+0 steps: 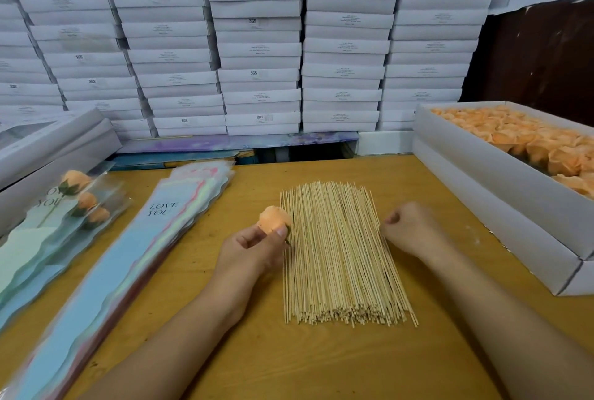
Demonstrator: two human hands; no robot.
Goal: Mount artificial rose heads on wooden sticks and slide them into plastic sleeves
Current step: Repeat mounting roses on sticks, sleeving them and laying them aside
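My left hand [254, 250] holds an orange rose head [273, 219] between thumb and fingers, just left of a flat pile of wooden sticks [340, 258] in the middle of the table. At the pile's right edge my right hand [406, 227] has its fingers curled, fingertips touching the outermost sticks; whether it pinches one I cannot tell. A stack of light blue plastic sleeves [128, 268] printed "LOVE YOU" lies to the left. Further left lie finished sleeved roses [77, 200].
A white box [501, 187] full of orange rose heads [546, 149] stands at the right on another white box. A wall of stacked white boxes [257, 46] rises behind the wooden table [321, 361]. More white boxes [48, 149] sit at far left.
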